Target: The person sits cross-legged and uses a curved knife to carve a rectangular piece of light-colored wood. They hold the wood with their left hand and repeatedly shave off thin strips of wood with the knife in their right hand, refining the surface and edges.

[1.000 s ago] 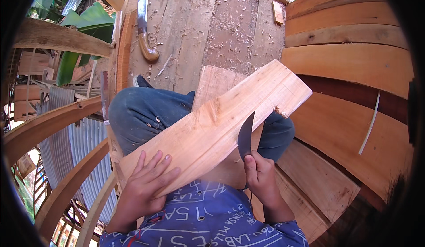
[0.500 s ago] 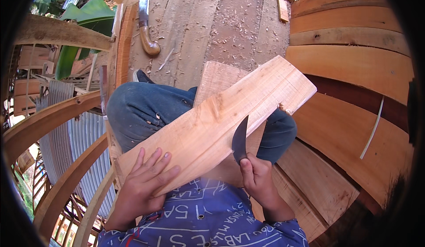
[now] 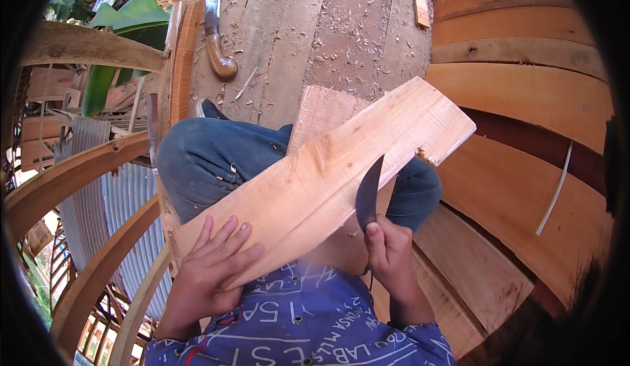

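We are sitting with a pale plank (image 3: 308, 189) slanting across our lap, its near end by our left hand (image 3: 213, 264) and its far end rising to the upper right over a second board (image 3: 321, 110). Our left hand is clasping that near end: the fingers are spreading over the upper face while the thumb is tucking down by the near edge. Our right hand (image 3: 390, 244) is closing tightly around a dark curved knife (image 3: 369, 192), the thumb pressing near the base of the blade (the handle is mostly hiding inside the fist). The blade is pointing away from us and overlapping the plank's right-hand long edge; whether it is biting into the wood, we cannot tell. Farther along that edge, a small rough notch (image 3: 420, 152) is showing. Blue trousers (image 3: 203, 159) are showing on either side of the plank. Beyond our knees, curled shavings are littering the floorboards (image 3: 275, 57), where a long blade with a hooked wooden handle (image 3: 222, 63) is lying to the left and a small wooden block (image 3: 421, 10) to the right.
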